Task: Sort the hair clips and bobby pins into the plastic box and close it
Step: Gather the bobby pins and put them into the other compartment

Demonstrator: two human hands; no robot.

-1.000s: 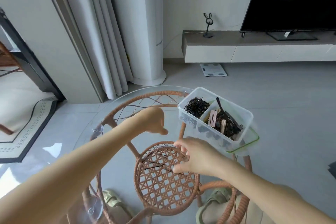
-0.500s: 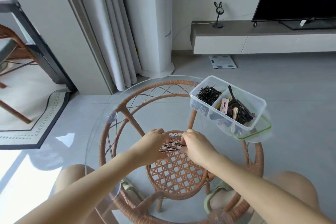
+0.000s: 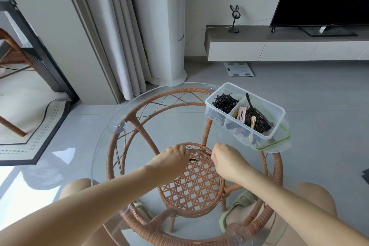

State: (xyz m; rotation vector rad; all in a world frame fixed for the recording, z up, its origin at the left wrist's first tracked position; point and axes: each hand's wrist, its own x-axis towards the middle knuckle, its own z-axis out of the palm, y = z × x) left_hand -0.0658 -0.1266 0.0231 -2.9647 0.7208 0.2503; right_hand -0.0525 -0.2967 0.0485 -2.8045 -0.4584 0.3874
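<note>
A clear plastic box [image 3: 278, 112] with two compartments sits at the far right of the round glass table [image 3: 103, 146]. Its left compartment holds black bobby pins [image 3: 224, 102]; the right one holds hair clips [image 3: 253, 119], one of them pink. Under the box lies its green-rimmed lid [image 3: 279, 143]. My left hand [image 3: 171, 159] and my right hand [image 3: 225, 158] meet at the table's middle, fingers curled down. A few bobby pins [image 3: 193, 159] stick out from my left hand's fingertips. What my right hand pinches is mostly hidden.
The glass top rests on a rattan frame [image 3: 199, 181] with a woven lower shelf. My knees and sandalled feet show beneath. On the floor beyond lie a bathroom scale [image 3: 238, 69] and a white tower fan [image 3: 169, 26]. A TV unit [image 3: 279, 46] lines the wall.
My left hand came down from the raised position to join my right hand over the loose pins. The spread-out pins are now gathered under both hands. The view tilted down.
</note>
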